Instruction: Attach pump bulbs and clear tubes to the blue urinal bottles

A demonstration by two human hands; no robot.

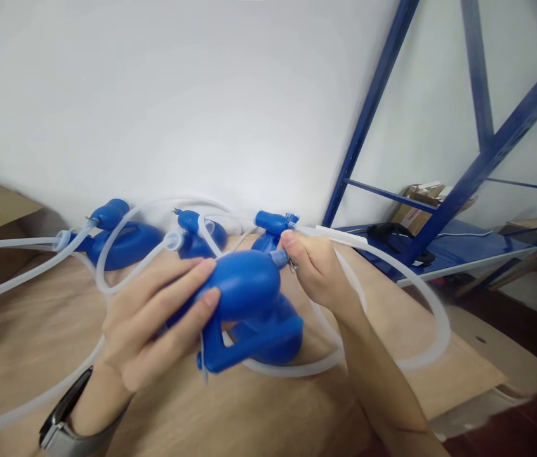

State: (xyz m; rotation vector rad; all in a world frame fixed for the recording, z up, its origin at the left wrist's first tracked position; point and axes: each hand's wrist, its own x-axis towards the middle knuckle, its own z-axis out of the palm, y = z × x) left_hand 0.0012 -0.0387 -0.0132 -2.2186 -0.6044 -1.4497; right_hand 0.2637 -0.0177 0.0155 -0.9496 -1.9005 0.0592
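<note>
Over the table I hold a blue plastic bottle (242, 285) with a rounded body and a moulded handle (259, 349). My left hand (154, 324) wraps round its left side, thumb and fingers on the blue plastic. At the bottle's right end is a short pale spout (279, 257), where my right hand (313, 266) pinches with thumb and fingers. A small wire clip (292, 265) shows at those fingertips. Whether a tube end is inside the right hand is hidden. Clear white tubing (433, 304) loops around behind and to the right of my right hand.
Along the wall lie similar blue bottles (125, 244) with tubes attached, another (202, 233) in the middle and one (273, 223) just behind my hands. Brown paper covers the table (297, 412). A cardboard box (2, 209) stands left; a blue metal rack (459, 184) rises right.
</note>
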